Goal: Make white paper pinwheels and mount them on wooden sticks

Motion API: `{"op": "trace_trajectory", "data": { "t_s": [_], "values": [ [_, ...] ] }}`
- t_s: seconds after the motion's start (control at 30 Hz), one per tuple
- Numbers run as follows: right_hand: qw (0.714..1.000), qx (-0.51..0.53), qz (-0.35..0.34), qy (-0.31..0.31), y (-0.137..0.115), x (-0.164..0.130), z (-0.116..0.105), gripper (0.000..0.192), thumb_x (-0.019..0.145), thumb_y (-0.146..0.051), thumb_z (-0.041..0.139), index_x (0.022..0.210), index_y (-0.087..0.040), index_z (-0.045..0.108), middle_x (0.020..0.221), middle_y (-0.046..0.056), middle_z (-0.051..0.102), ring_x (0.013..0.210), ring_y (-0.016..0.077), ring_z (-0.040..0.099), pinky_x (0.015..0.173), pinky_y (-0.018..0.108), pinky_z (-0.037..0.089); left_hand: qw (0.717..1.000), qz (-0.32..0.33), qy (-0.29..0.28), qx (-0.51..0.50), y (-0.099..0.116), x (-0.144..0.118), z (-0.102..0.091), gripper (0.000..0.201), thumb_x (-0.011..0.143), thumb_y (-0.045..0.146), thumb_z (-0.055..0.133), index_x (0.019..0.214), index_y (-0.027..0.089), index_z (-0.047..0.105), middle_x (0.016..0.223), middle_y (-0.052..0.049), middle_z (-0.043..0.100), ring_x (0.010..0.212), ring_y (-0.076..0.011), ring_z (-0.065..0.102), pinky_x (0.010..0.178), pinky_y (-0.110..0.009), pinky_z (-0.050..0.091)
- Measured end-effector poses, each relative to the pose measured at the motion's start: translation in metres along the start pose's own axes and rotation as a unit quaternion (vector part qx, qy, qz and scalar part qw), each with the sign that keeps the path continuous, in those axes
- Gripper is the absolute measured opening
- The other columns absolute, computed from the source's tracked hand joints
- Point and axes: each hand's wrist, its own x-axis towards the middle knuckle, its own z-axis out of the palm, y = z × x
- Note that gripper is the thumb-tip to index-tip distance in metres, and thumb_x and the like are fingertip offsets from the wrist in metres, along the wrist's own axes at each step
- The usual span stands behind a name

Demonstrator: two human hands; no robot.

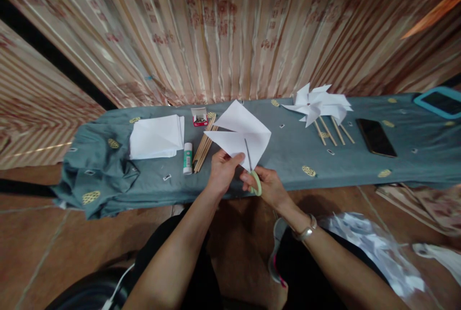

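My left hand (224, 168) pinches a square sheet of white paper (256, 132) by its near edge, thumb on top. One slit runs into the sheet from its left side. My right hand (268, 186) grips the pale green handle of a pair of scissors (256, 184). Their dark blade lies over the paper near its lower corner, pointing away from me. Left of the paper are a bundle of wooden sticks (204, 146), a glue stick (188, 158) and a small open red box (200, 117) of metal pins or tacks.
A stack of white paper (154, 137) lies at the left of the cloth-covered table (288, 166). To the right are several paper pinwheels (317, 103) on sticks, a black phone (376, 137) and a blue-framed device (441, 102). A plastic bag (370, 247) of paper scraps sits on the floor.
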Motion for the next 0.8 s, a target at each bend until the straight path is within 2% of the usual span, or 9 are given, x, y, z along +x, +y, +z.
{"op": "trace_trajectory", "data": {
  "t_s": [0.17, 0.27, 0.37, 0.47, 0.6, 0.7, 0.73, 0.8],
  "values": [
    [1.000, 0.013, 0.007, -0.010, 0.003, 0.000, -0.001, 0.047, 0.062, -0.064, 0.073, 0.063, -0.018, 0.062, 0.054, -0.001, 0.061, 0.049, 0.0096, 0.050, 0.047, 0.023, 0.040, 1.000, -0.003, 0.002, -0.003, 0.003, -0.002, 0.000, 0.024, 0.051, 0.024, 0.079, 0.070, 0.015, 0.067, 0.065, 0.001, 0.067, 0.058, -0.0111, 0.056, 0.061, -0.025, 0.045],
    [0.999, -0.006, 0.006, -0.042, 0.004, -0.003, -0.002, 0.051, 0.067, -0.068, 0.067, 0.067, -0.017, 0.064, 0.057, 0.000, 0.063, 0.050, 0.0091, 0.051, 0.049, 0.022, 0.040, 1.000, 0.000, 0.013, -0.014, 0.006, -0.001, 0.000, 0.026, 0.049, 0.023, 0.080, 0.071, 0.015, 0.069, 0.067, 0.001, 0.069, 0.059, -0.0118, 0.058, 0.064, -0.026, 0.046],
    [0.996, -0.018, 0.036, -0.085, 0.002, -0.009, -0.006, 0.052, 0.068, -0.068, 0.068, 0.075, -0.017, 0.066, 0.059, 0.000, 0.064, 0.051, 0.0089, 0.052, 0.049, 0.022, 0.040, 0.998, 0.015, 0.026, -0.053, 0.011, 0.002, -0.001, 0.028, 0.046, 0.021, 0.081, 0.071, 0.016, 0.069, 0.070, 0.000, 0.070, 0.064, -0.0124, 0.061, 0.070, -0.027, 0.048],
    [0.989, -0.018, 0.062, -0.136, -0.001, -0.018, -0.017, 0.050, 0.067, -0.066, 0.070, 0.078, -0.017, 0.066, 0.062, 0.000, 0.065, 0.053, 0.0090, 0.052, 0.049, 0.021, 0.039, 0.996, 0.027, 0.029, -0.076, 0.018, 0.004, -0.005, 0.029, 0.045, 0.020, 0.081, 0.071, 0.017, 0.070, 0.072, 0.000, 0.072, 0.067, -0.0140, 0.064, 0.072, -0.028, 0.049],
    [0.981, -0.038, 0.074, -0.175, -0.008, -0.029, -0.045, 0.048, 0.072, -0.063, 0.068, 0.084, -0.017, 0.067, 0.069, 0.002, 0.068, 0.058, 0.0102, 0.055, 0.052, 0.022, 0.039, 0.996, 0.014, 0.039, -0.075, 0.023, 0.004, -0.014, 0.030, 0.043, 0.021, 0.082, 0.069, 0.017, 0.069, 0.067, 0.000, 0.071, 0.066, -0.0167, 0.066, 0.068, -0.029, 0.050],
    [0.981, -0.078, 0.081, -0.160, -0.013, -0.033, -0.066, 0.049, 0.072, -0.064, 0.068, 0.084, -0.017, 0.068, 0.071, 0.002, 0.069, 0.059, 0.0106, 0.055, 0.054, 0.023, 0.040, 0.996, 0.000, 0.047, -0.074, 0.023, 0.004, -0.021, 0.033, 0.039, 0.022, 0.084, 0.068, 0.016, 0.069, 0.066, -0.001, 0.071, 0.066, -0.0176, 0.066, 0.066, -0.029, 0.051],
    [0.984, -0.084, 0.077, -0.138, -0.014, -0.032, -0.072, 0.049, 0.070, -0.065, 0.069, 0.081, -0.017, 0.068, 0.070, 0.003, 0.069, 0.059, 0.0109, 0.056, 0.055, 0.023, 0.041, 0.996, -0.003, 0.046, -0.073, 0.023, 0.004, -0.023, 0.033, 0.038, 0.022, 0.084, 0.067, 0.016, 0.069, 0.066, -0.002, 0.071, 0.065, -0.0177, 0.066, 0.065, -0.029, 0.051],
    [0.995, -0.068, 0.058, -0.052, -0.016, -0.028, -0.080, 0.051, 0.064, -0.065, 0.073, 0.079, -0.017, 0.068, 0.071, 0.003, 0.070, 0.061, 0.0117, 0.058, 0.058, 0.024, 0.044, 0.997, -0.014, 0.035, -0.065, 0.021, 0.002, -0.026, 0.033, 0.037, 0.021, 0.085, 0.067, 0.016, 0.069, 0.065, -0.002, 0.072, 0.063, -0.0173, 0.066, 0.064, -0.029, 0.051]
  ]
}}
